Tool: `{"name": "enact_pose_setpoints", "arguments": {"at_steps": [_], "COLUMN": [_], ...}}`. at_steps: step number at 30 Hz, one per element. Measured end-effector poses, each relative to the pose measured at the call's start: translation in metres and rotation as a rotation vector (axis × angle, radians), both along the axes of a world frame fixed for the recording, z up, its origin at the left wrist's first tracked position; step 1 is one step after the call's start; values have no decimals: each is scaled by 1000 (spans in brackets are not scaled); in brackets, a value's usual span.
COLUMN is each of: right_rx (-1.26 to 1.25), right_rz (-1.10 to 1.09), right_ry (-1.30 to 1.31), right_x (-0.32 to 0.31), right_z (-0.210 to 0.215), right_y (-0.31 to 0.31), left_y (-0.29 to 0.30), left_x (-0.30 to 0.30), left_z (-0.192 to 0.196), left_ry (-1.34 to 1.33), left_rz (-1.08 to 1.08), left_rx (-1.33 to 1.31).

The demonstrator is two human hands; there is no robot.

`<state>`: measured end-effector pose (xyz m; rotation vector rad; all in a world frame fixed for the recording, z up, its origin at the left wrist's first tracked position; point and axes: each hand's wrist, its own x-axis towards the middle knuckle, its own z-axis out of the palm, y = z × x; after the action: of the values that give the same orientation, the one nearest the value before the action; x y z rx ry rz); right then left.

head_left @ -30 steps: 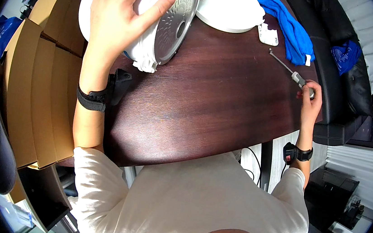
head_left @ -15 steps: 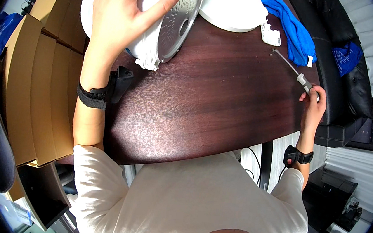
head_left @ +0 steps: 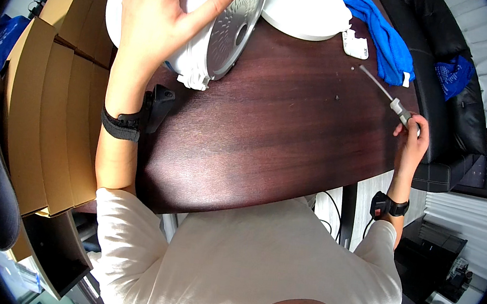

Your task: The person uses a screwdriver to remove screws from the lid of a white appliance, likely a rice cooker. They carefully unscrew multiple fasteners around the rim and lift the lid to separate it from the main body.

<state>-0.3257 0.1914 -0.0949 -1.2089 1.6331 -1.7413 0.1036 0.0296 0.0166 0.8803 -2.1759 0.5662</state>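
Note:
My left hand [head_left: 157, 12] lies flat with spread fingers on a white round appliance [head_left: 194, 58] tipped on its side at the far left of the dark wooden table [head_left: 269, 131]. The appliance's perforated metal inner lid [head_left: 238, 18] faces right. My right hand [head_left: 412, 140] is at the table's right edge, closed around the handle of a screwdriver [head_left: 389, 96]. The screwdriver's thin shaft points up and to the left over the table. A tiny dark screw [head_left: 336, 97] lies on the wood left of the shaft.
A white round lid [head_left: 306, 10] and a small white plastic part [head_left: 355, 45] lie at the far edge. A blue cloth [head_left: 386, 36] is at the far right. Brown cardboard boxes [head_left: 53, 102] stand to the left, a black chair [head_left: 446, 84] to the right.
My right hand with the screwdriver has drawn back toward the table's right edge and slightly lower. My left hand stays on the appliance.

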Motion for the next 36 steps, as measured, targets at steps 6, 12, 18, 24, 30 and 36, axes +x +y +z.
{"name": "enact_pose_setpoints", "arguments": {"at_steps": [6, 12, 18, 24, 30, 36], "right_rx": [147, 170, 130, 80, 52, 8], "right_rz": [146, 77, 38, -91, -37, -67], "right_ry": [-114, -133, -154, -138, -51, -43], "right_x": [11, -2, 1, -16, -4, -7], "right_z": [2, -14, -23, -31, -18, -23], "right_y": [22, 23, 14, 21, 15, 6], "left_y": [1, -3, 0, -1, -1, 1], "left_x": [0, 1, -1, 1, 0, -2], "left_z": [0, 0, 1, -1, -3, 2], "left_ry": [8, 3, 11, 12, 30, 35], "left_rz": [0, -30, -17, -17, -17, -25], "left_rx": [16, 3, 13, 9, 33, 40]}}
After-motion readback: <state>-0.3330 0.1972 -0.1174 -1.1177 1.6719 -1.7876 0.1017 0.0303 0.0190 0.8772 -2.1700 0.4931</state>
